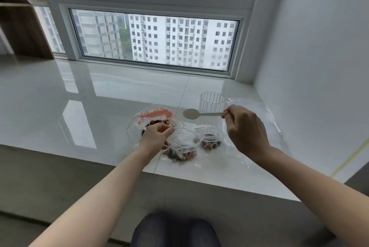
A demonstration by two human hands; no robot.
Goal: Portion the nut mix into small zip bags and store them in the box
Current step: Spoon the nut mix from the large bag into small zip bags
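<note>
Knees: dark trousers (175, 230) at the bottom edge, the person close up against the glossy white stone window ledge (79, 107).

Near bag: a small clear zip bag holding a dark-and-tan nut mix (180, 152) lies nearest the ledge's front edge, its nuts pooled at the bottom.

Left hand: the left hand (157, 137) has its fingers curled, pinching crumpled clear plastic where the near bag meets the larger one, most likely holding a mouth open for scooping; which bag's film it grips, I cannot tell.

Second portion: just right, another small clear bag with a little nut mix (209, 141).

Right hand: the right hand (245, 127) pinches the handle end of a pale flat spoon (192, 114), bowl out to the left, empty, raised over the bags. Looks poised for the next scoop.

Supply: behind the left hand, the larger clear bag with a red zip strip (155, 115), the bulk of the nuts inside.

Farther back: a clear ribbed plastic cup (211, 102) stands upright; flat clear empty bags (259, 111) lie spread to its right.

Box: not visible here.
</note>
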